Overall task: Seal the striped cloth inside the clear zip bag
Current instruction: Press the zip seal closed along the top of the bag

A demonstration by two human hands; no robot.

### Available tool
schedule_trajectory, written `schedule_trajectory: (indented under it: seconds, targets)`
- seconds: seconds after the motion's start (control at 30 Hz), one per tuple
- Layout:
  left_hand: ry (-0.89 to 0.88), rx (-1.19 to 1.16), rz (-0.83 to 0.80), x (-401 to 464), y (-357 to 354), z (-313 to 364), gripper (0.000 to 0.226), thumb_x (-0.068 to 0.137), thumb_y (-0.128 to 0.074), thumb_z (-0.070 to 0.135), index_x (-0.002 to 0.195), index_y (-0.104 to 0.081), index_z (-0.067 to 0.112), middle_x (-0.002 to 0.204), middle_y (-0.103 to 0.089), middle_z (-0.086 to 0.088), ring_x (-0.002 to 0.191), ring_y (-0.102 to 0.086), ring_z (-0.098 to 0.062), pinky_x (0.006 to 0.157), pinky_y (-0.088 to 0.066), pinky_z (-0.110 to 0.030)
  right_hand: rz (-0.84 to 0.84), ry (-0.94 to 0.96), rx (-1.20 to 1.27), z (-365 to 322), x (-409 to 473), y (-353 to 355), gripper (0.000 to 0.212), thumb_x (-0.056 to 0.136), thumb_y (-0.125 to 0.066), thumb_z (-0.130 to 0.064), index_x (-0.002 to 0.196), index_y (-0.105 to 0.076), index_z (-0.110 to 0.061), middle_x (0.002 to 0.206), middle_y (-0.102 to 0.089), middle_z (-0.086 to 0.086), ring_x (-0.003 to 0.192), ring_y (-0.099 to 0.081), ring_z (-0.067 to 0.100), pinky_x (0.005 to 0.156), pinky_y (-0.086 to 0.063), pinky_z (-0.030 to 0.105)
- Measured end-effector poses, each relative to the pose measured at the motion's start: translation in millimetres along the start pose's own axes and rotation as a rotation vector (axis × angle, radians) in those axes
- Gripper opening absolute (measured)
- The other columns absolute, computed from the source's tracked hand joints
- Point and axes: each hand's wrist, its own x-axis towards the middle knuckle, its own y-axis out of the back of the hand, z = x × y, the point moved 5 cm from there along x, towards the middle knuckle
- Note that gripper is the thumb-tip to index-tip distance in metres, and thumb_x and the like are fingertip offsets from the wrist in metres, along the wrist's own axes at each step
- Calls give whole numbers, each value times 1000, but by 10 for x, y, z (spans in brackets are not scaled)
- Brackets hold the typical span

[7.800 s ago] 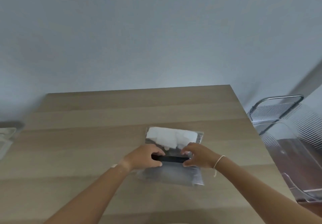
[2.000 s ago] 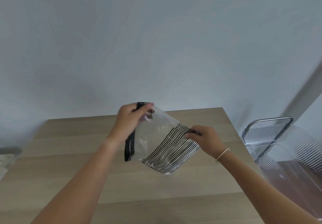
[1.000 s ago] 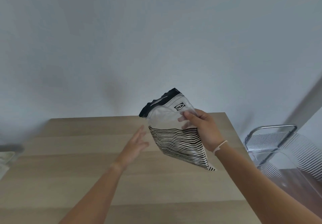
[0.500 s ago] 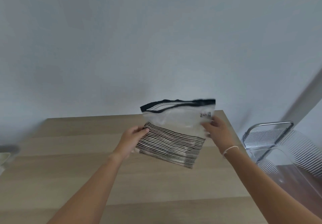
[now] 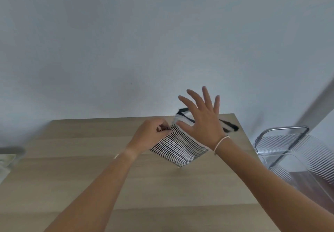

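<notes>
1. The left hand [image 5: 151,135] is curled up, with its fingertips pinched tight on one edge of the clear plastic zip bag [image 5: 182,123].
2. The right hand [image 5: 204,121] is wide open with all its fingers spread apart. It holds nothing. Its thumb looks very close to the bag, but I cannot tell if it touches.
3. The right hand is in front of the bag and hides the middle part of it.
4. The black and white striped cloth [image 5: 178,148] is inside the bag, down in the lower part. The stripes show through the plastic.
5. The bag is up in the air above the table, tilted, with one lower corner pointing down.
6. The black zip strip [image 5: 228,125] runs along the top of the bag. It looks blurry. One end pokes out to the left of the right hand and the other end pokes out to the right. I cannot tell if the zip is closed.
7. A thin white string bracelet [image 5: 221,142] goes around the right wrist.
8. Under the hands is a light brown wooden table [image 5: 72,168].
9. Behind the table is a plain pale grey wall [image 5: 126,42].
10. To the right of the table stands a see-through plastic chair with a shiny metal frame [image 5: 289,146].
</notes>
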Motion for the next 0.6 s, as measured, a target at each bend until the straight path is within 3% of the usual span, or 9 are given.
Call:
schedule_trajectory:
  seconds: [0.1,0.2,0.3,0.43,0.53,0.6]
  targets:
    - [-40,-1,-3,-3,6,75,6,77,-70,28,78,-65,24,72,-60,17,66,-53,0,60,-41,-18,-121,-30,105,19,106,-70,30,84,-54,-39,113,-58,-28,120,-61,-5,135,-33,20,113,7,55]
    - [6,-81,-50,-37,12,31,13,72,-74,32,81,-65,27,79,-64,13,69,-58,-6,64,-47,-24,-146,-63,202,78,138,-62,16,86,-55,-33,85,-67,-23,89,-71,-7,95,-61,14,114,-8,46]
    - [79,-176,-111,-113,5,-81,16,68,-76,38,79,-65,36,83,-66,14,68,-60,0,62,-48,-17,-123,-93,327,161,129,-16,15,84,-58,-29,82,-70,-20,90,-73,-6,78,-59,7,108,-18,36]
    - [151,-119,-102,-196,-2,-322,13,74,-73,28,74,-68,16,73,-69,2,62,-55,-5,59,-41,-21,-120,-152,433,261,129,91,11,81,-63,-23,77,-73,-20,83,-73,-6,73,-59,4,83,-39,19]
    - [179,-167,8,-280,109,-492,16,74,-73,20,62,-65,25,56,-63,15,51,-50,4,51,-35,-10,-18,-259,576,488,210,362,16,76,-68,-20,65,-70,-31,74,-72,-7,71,-62,0,72,-46,15]
    - [202,-196,55,-306,167,-563,20,74,-74,19,61,-65,30,55,-64,22,51,-52,6,51,-37,-7,-92,-246,569,534,224,425,20,77,-68,-24,60,-67,-36,68,-70,-18,68,-61,-5,67,-44,7]
